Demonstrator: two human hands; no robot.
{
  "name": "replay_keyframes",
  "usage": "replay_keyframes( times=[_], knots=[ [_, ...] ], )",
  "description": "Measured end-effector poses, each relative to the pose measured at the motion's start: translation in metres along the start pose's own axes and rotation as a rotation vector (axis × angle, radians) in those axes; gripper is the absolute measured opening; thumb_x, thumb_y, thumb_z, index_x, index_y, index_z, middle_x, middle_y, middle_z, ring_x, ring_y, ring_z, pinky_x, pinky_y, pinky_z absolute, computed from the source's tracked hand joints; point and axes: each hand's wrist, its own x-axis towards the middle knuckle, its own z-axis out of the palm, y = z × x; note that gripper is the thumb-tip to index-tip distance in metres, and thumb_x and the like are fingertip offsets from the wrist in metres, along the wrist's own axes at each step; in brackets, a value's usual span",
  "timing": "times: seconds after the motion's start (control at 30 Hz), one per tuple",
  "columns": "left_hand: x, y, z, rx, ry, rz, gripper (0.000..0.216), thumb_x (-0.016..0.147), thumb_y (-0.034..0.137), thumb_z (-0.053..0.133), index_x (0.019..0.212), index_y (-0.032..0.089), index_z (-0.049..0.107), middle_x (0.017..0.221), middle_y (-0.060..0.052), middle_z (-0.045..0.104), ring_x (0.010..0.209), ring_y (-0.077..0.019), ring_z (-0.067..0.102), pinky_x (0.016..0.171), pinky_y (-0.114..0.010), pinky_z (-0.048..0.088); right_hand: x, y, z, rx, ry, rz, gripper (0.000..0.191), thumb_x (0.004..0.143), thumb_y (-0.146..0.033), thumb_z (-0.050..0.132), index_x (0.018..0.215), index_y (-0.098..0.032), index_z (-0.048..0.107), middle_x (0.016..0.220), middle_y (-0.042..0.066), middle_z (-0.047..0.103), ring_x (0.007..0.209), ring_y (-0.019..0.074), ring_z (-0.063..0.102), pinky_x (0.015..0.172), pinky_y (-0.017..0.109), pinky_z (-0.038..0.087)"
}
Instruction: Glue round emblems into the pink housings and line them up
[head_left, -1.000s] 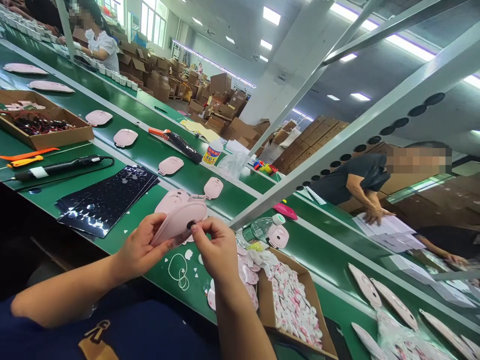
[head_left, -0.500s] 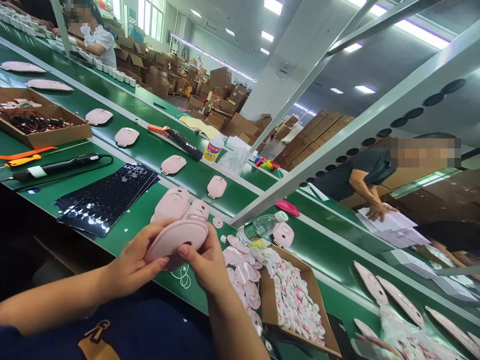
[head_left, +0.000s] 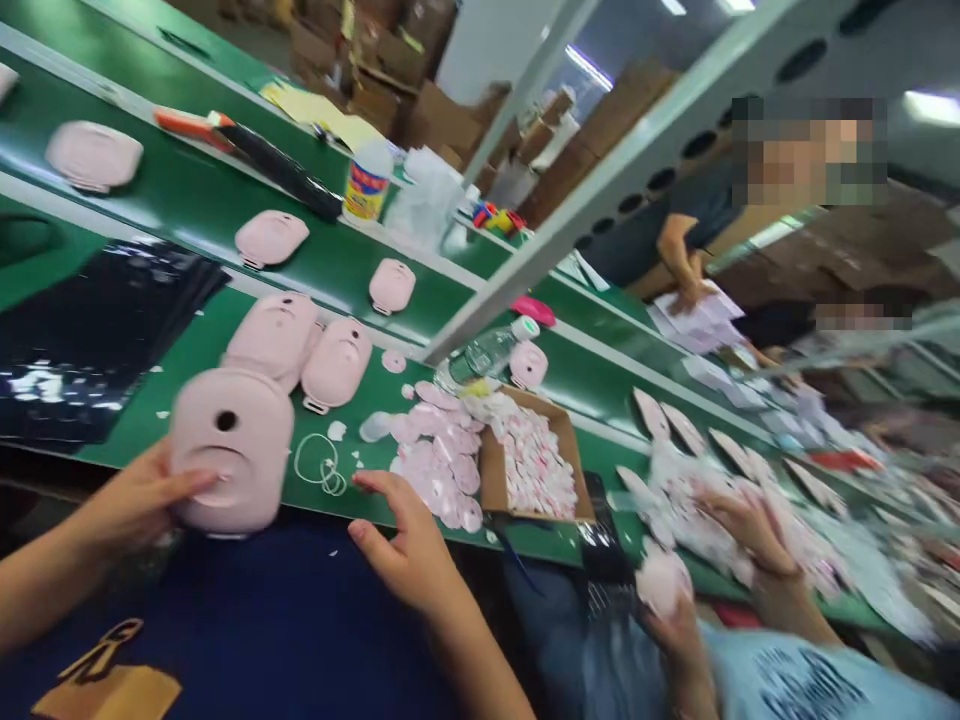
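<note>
A pink plastic shell (head_left: 240, 435) with a round dark hole and a shallow oval recess is held upright in my left hand (head_left: 154, 495), thumb across its front. My right hand (head_left: 401, 540) is off the shell, fingers apart, holding nothing. It hovers at the table edge close to a heap of thin pink round discs (head_left: 442, 450). Behind the held shell, two more pink shells lie on the green bench, one (head_left: 274, 335) partly covered and another (head_left: 337, 362) beside it. A loop of white cord (head_left: 321, 465) lies between my hands.
A cardboard box (head_left: 493, 475) full of small pink-and-white pieces stands right of the discs, with a clear bottle (head_left: 487, 352) behind it. Black sheets (head_left: 82, 340) lie left. A slanted metal post (head_left: 555, 260) rises ahead. At right, a co-worker's hands (head_left: 750, 525) handle similar parts.
My right hand has let go of the shell and moved apart to the right. My left hand has brought the shell left and turned its face toward me. The view has swung right.
</note>
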Motion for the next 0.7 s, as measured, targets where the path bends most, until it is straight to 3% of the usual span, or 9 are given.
replay_keyframes(
  times=[0.07,0.17,0.3,0.47,0.6,0.7],
  knots=[
    [0.008,0.008,-0.007,-0.035,0.168,-0.057,0.069,0.024,0.043,0.102,0.081,0.024,0.069,0.07,0.002,0.077,0.067,-0.0226,0.07,0.058,-0.028,0.064,-0.021,0.02,-0.015,-0.254,0.106,0.057,0.021,0.098,-0.03,0.055,0.115,-0.025,0.066,0.119,0.006,0.072,0.112,0.018,0.067,0.1,0.033,0.053],
    [0.015,0.016,-0.004,-0.03,0.237,-0.069,0.072,0.019,0.043,0.102,0.082,0.026,0.072,0.073,0.003,0.077,0.076,-0.026,0.072,0.056,-0.027,0.065,-0.038,0.051,-0.031,-0.536,0.245,0.187,0.022,0.099,-0.024,0.049,0.108,-0.021,0.07,0.113,0.009,0.074,0.109,0.0224,0.067,0.098,0.04,0.052],
    [0.013,0.016,0.021,-0.039,0.173,-0.056,0.09,0.016,0.044,0.102,0.099,0.025,0.073,0.096,-0.002,0.081,0.092,-0.0313,0.074,0.059,-0.026,0.065,-0.029,0.071,-0.035,-0.643,0.195,0.249,0.023,0.096,-0.02,0.055,0.112,-0.021,0.072,0.118,0.01,0.073,0.111,0.0275,0.063,0.099,0.046,0.046],
    [0.007,0.009,0.042,-0.044,0.062,0.025,0.093,0.034,0.049,0.101,0.116,0.023,0.067,0.111,-0.007,0.08,0.101,-0.0342,0.073,0.068,-0.028,0.066,-0.018,0.063,-0.024,-0.722,-0.021,0.15,0.029,0.089,-0.025,0.071,0.118,-0.027,0.07,0.121,0.006,0.072,0.114,0.0276,0.06,0.096,0.044,0.042],
    [0.0,0.006,0.047,0.011,-0.06,0.061,0.086,0.06,0.053,0.092,0.132,0.022,0.056,0.124,-0.008,0.075,0.112,-0.0339,0.069,0.079,-0.03,0.064,-0.024,0.065,-0.013,-0.76,-0.099,0.06,0.023,0.094,-0.018,0.063,0.114,-0.024,0.072,0.11,0.006,0.076,0.104,0.0233,0.063,0.097,0.042,0.039],
    [-0.003,0.006,0.052,-0.021,-0.115,0.032,0.087,0.061,0.048,0.091,0.134,0.021,0.054,0.127,-0.009,0.073,0.115,-0.035,0.067,0.08,-0.031,0.064,-0.029,0.069,-0.006,-0.788,-0.067,0.031,0.021,0.097,-0.017,0.057,0.109,-0.021,0.073,0.102,0.006,0.077,0.096,0.0219,0.064,0.096,0.042,0.038]
  ],
)
